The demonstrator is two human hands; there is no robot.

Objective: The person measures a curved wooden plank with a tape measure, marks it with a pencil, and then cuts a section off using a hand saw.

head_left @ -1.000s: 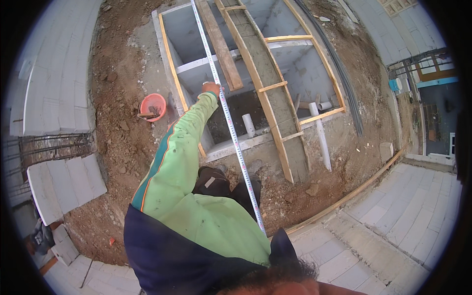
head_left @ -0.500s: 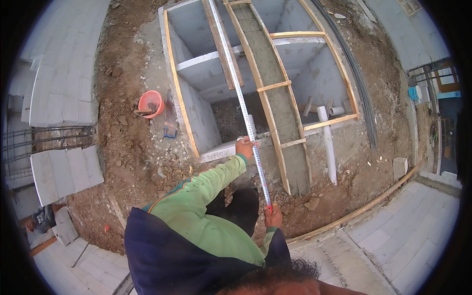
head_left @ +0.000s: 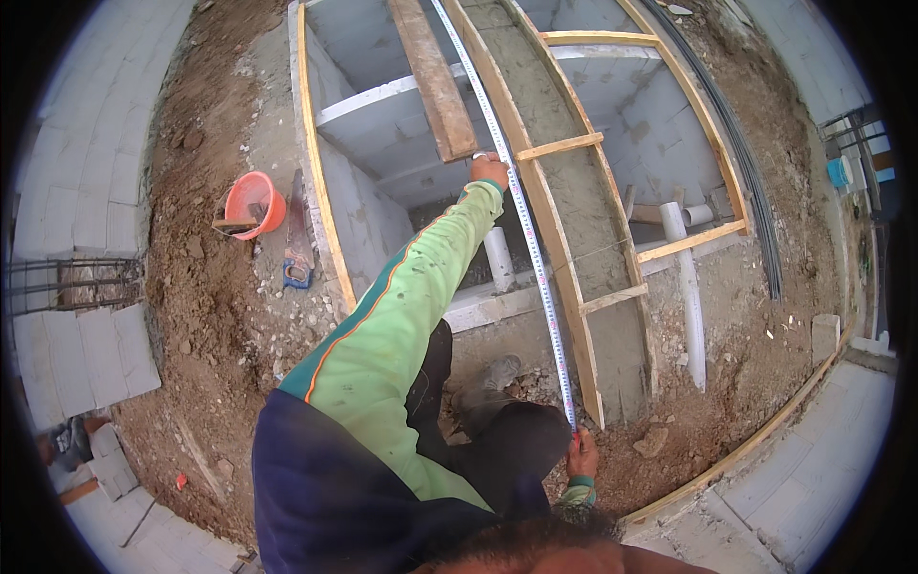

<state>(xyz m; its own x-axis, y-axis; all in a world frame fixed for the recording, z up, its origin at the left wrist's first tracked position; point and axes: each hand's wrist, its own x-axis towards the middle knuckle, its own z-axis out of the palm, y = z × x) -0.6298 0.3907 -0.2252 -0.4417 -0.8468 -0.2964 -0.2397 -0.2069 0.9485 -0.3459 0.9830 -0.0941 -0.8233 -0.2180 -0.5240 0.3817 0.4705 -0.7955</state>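
A long white tape measure (head_left: pixel 538 253) is pulled out along the left side of a wooden form filled with wet concrete (head_left: pixel 612 253). My left hand (head_left: pixel 491 171), arm stretched far forward, is closed at the blade's left edge, close to the end of a loose brown plank (head_left: pixel 435 81). Near my knee, my right hand (head_left: pixel 582 455) grips the tape's near end, where a bit of red shows. Its fingers are partly hidden. The blade's far end runs out of the picture at the top.
Deep block-walled pits (head_left: pixel 359 191) lie on both sides of the form. An orange bucket (head_left: pixel 255 206) and a handsaw (head_left: pixel 298 239) rest on the ground at left. At right are a white pipe (head_left: pixel 690 306) and a bundle of dark rods (head_left: pixel 741 143). Grey blocks (head_left: pixel 86 354) stand far left.
My left hand has moved forward along the tape, to beside the plank's end. My right hand is lower and farther right, and the tape lies closer to the form. My body leans farther forward.
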